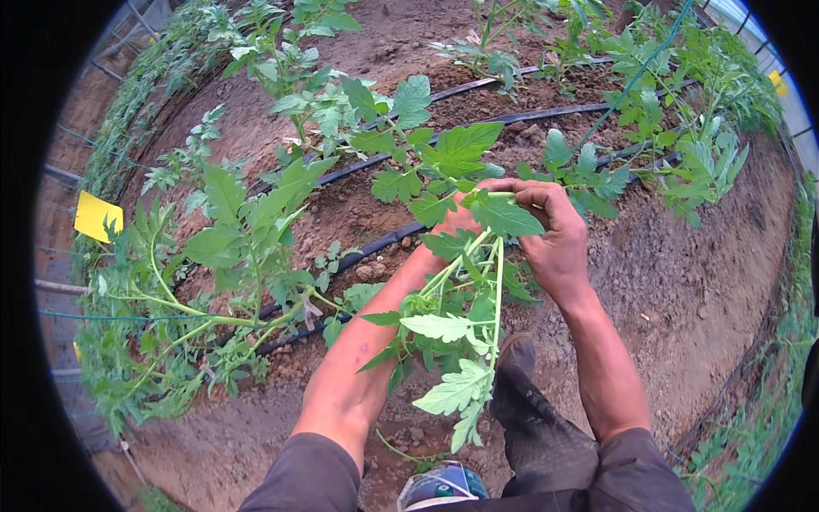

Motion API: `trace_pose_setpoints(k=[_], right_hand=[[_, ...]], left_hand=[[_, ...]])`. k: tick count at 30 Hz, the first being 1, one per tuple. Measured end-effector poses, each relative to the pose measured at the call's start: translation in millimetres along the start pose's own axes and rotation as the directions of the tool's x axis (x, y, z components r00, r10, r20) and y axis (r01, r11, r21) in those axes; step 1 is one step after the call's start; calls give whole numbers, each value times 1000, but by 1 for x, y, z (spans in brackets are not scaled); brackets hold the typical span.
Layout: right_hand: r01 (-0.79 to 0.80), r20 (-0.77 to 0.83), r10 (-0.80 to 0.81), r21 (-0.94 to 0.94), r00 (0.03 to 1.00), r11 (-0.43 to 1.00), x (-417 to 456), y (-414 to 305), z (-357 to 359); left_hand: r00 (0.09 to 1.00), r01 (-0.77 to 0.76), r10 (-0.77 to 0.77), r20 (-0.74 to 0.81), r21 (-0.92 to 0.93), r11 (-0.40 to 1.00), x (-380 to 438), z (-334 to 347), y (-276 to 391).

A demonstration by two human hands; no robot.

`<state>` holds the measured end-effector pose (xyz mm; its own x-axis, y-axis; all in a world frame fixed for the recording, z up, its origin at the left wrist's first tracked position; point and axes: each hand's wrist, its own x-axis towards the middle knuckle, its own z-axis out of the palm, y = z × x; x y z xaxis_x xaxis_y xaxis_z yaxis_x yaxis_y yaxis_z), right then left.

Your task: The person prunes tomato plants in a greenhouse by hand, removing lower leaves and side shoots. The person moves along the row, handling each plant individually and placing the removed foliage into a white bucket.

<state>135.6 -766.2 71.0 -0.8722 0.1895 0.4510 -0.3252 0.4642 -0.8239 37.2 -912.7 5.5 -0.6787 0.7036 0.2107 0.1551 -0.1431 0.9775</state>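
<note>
A leafy tomato plant (454, 256) stands before me, its pale green stems and lobed leaves hanging between my forearms. At its upper stem is my right hand (550, 224), thumb and fingers pinched together on the green stem. My left hand (457, 217) reaches in from the other side and is at the same stem; leaves cover most of its fingers, so its grip cannot be made out. A green twine (640, 70) runs down from the upper right towards the plants behind my right hand.
Black drip hoses (377, 244) cross the brown soil. More tomato plants (256, 224) grow at the left, near a yellow card (98, 216). A container (441, 483) is at my waist. My boot (517, 355) stands on the soil path. A cut shoot (400, 453) lies below.
</note>
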Motion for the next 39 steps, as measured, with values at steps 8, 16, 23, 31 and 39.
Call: trace_pose_setpoints(k=[8,16,23,31,39], right_hand=[[-169,-88,172,38,981,985,6,1,-5],[-312,-31,317,107,948,944,52,-2,-13],[-446,-143,433,-75,890,892,44,78,-32],[-268,-28,268,-11,963,963,13,4,-31],[223,288,-146,-255,947,941,37,-80,-40]], left_hand=[[986,162,-165,35,79,984,13,-5,-4],[977,135,-197,85,471,872,2,-9,-4],[1000,-21,20,18,64,998,5,-2,-4],[987,153,-156,-32,-82,985,22,7,8],[994,88,-95,-52,-123,989,38,11,2]])
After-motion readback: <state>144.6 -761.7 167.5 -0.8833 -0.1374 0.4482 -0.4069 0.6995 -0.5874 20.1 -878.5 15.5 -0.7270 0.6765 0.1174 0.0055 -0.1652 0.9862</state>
